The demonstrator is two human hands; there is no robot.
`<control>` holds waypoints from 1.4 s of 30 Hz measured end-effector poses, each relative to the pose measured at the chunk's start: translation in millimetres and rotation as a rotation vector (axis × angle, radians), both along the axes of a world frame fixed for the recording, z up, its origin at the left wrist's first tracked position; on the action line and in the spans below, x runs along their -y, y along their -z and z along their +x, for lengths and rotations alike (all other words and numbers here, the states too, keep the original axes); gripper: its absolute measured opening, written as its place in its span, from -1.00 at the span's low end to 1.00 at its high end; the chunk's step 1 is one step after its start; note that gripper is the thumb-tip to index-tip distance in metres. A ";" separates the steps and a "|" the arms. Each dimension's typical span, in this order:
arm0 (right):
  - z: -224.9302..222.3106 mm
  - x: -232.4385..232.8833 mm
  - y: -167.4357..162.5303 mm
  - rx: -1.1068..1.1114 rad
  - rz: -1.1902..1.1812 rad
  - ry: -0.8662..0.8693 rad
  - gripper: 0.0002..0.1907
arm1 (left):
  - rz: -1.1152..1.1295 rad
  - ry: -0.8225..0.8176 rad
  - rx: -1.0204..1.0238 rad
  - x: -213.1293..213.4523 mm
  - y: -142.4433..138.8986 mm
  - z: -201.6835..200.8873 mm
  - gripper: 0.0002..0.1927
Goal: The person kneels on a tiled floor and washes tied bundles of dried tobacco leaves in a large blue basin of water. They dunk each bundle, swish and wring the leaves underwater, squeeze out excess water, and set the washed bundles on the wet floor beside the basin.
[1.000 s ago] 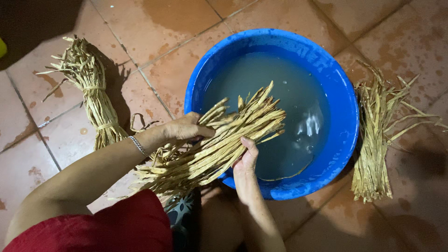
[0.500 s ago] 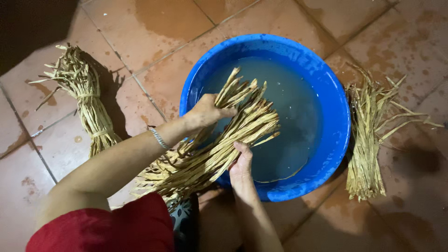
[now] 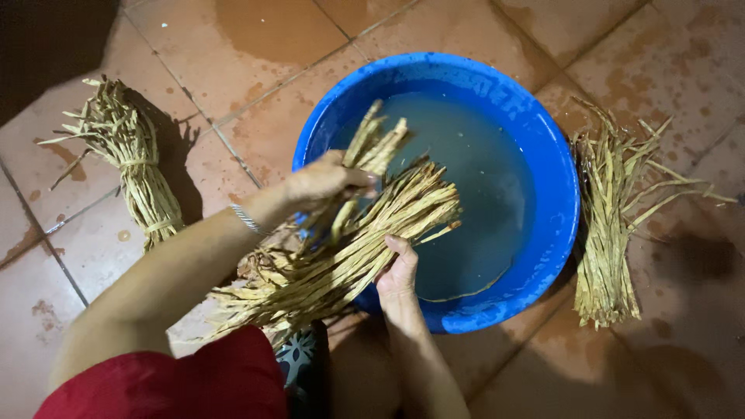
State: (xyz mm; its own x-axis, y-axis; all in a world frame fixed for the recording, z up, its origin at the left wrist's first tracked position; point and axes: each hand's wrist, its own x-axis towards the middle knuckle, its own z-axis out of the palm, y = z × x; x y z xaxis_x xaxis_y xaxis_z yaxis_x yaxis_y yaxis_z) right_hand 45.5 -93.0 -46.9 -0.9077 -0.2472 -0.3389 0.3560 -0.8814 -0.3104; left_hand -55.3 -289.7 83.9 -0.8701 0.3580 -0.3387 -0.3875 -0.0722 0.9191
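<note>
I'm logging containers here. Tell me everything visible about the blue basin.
The blue basin is round, wide and shallow, plastic by its look, upright on the tiled floor. It holds murky water. A bundle of dried stalks, gripped by both hands, lies across its near left rim, tips over the water.

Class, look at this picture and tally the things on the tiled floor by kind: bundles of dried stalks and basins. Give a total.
Bundles of dried stalks: 3 – one tied bundle on the left, one held bundle over the basin, one loose bundle on the right
Blue basins of water: 1
Total: 4
</note>
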 end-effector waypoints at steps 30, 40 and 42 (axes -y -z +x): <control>-8.3 -9.2 -23.3 -0.030 0.043 -0.006 -0.33 | -0.077 -0.090 0.176 23.2 -11.7 46.2 -0.72; -9.3 -8.5 -22.5 -0.076 0.090 -0.044 -0.35 | -0.209 0.010 0.118 -7.0 -3.0 43.8 -0.48; -6.4 -8.5 -19.8 -0.077 0.115 -0.058 -0.34 | -0.167 -0.031 0.108 -16.6 -4.2 46.0 -0.41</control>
